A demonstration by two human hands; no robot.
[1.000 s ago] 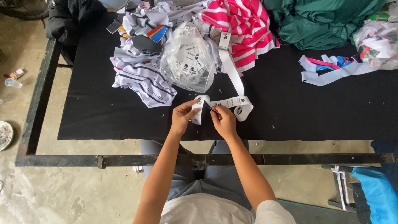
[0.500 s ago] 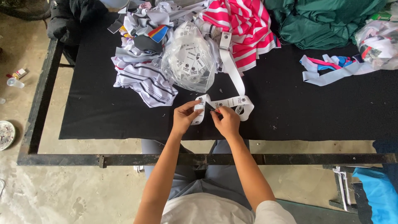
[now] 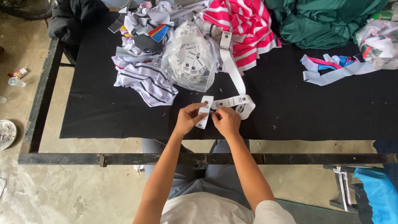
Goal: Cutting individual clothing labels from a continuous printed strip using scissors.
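**Both hands on a label ribbon at the near edge**

Where the black table (image 3: 103,120) meets its near edge, the left hand (image 3: 188,118) pinches the free end of a white label ribbon (image 3: 232,74); the right hand (image 3: 227,121) closes on it just beside; behind lie a clear bag of labels (image 3: 188,62) and a pink striped cloth (image 3: 246,25).

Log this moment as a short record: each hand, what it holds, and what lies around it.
left hand: pinches the free end of the white label strip
right hand: at the strip beside the left; what its grip holds is too small to tell
strip: runs up toward the pink striped cloth
behind hands: clear bag of labels, grey striped cloth
surface: black table
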